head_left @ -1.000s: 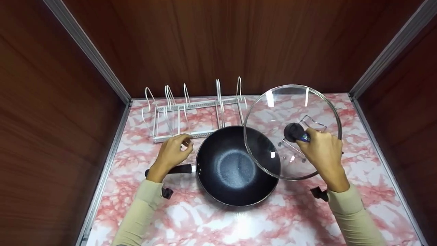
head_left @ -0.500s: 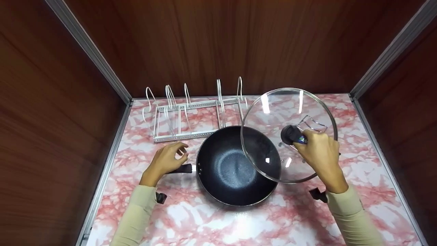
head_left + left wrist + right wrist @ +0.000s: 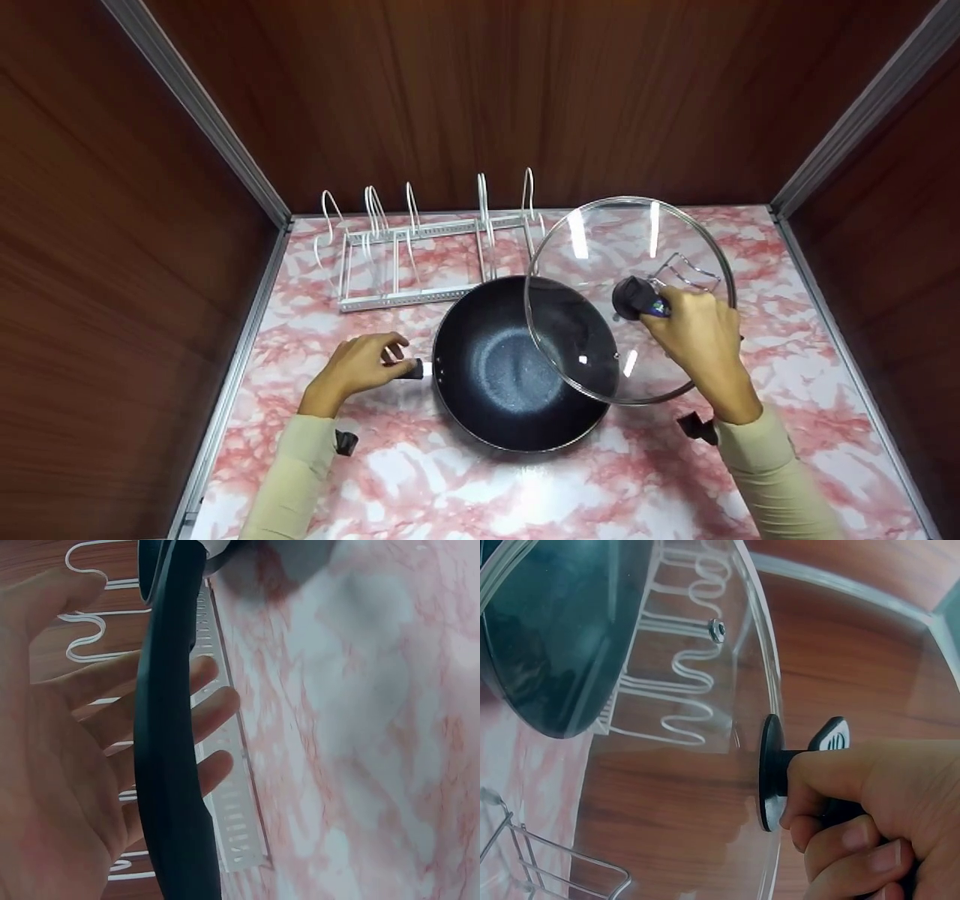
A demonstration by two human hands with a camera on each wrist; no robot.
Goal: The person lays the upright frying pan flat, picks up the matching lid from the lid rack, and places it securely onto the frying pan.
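Observation:
A black wok (image 3: 517,367) stands on the table, its long black handle (image 3: 172,720) pointing left. My left hand (image 3: 364,364) is at that handle. In the left wrist view its fingers (image 3: 217,714) reach past the handle on the far side, and the thumb stands apart, not closed round it. My right hand (image 3: 701,326) grips the black knob (image 3: 771,772) of a large round glass lid (image 3: 592,247). The lid is held up over the wok's right side and the table beside it. In the head view, the left hand covers most of the handle.
Behind the wok a white wire rack (image 3: 405,300) with several upright loops lies along the back wall (image 3: 450,90). A small chrome wire stand (image 3: 686,274) shows through the lid. Wooden panels rise at both sides of the marbled table (image 3: 480,502).
My left hand has moved down and a little left, from above the wok's handle to beside it. The right hand has shifted the lid slightly left and toward me.

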